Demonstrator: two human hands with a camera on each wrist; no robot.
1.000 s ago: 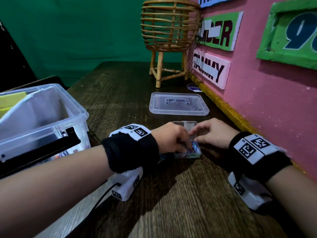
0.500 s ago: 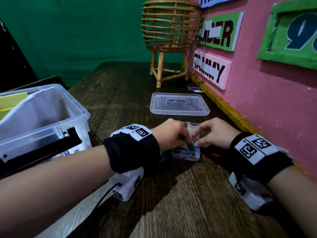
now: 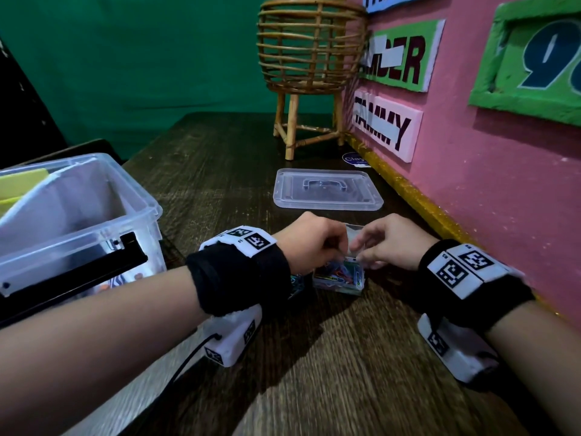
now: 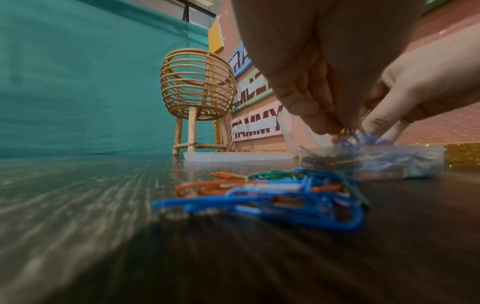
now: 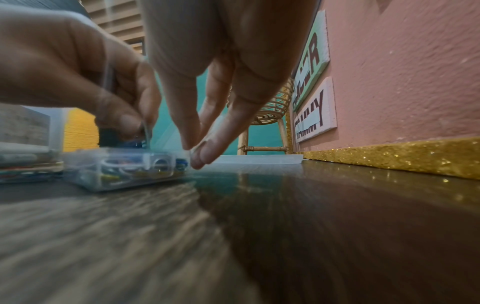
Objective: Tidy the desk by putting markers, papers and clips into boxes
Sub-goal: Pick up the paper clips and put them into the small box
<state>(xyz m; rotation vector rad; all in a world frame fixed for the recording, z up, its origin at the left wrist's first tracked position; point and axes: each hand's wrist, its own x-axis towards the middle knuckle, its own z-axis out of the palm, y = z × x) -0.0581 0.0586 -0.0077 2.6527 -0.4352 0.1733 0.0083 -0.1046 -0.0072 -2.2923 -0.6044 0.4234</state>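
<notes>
Left hand [image 3: 309, 243] is curled over the small clear clip box [image 3: 339, 278], fingertips [image 4: 324, 125] pinched on a few paper clips just above its open top. Right hand [image 3: 390, 242] is set at the box's far right corner, fingertips [image 5: 205, 154] touching its edge, with the raised clear lid [image 3: 353, 239] seen between both hands; an actual grip cannot be told. Loose coloured clips [image 4: 272, 193] are left on the wooden desk [image 3: 345, 372] just left of the box. Large clear bin [image 3: 78, 215] is seen far left, its flat lid [image 3: 327, 190] beyond the hands, rattan basket stand [image 3: 309, 58] behind by the pink wall [image 3: 503, 184].
</notes>
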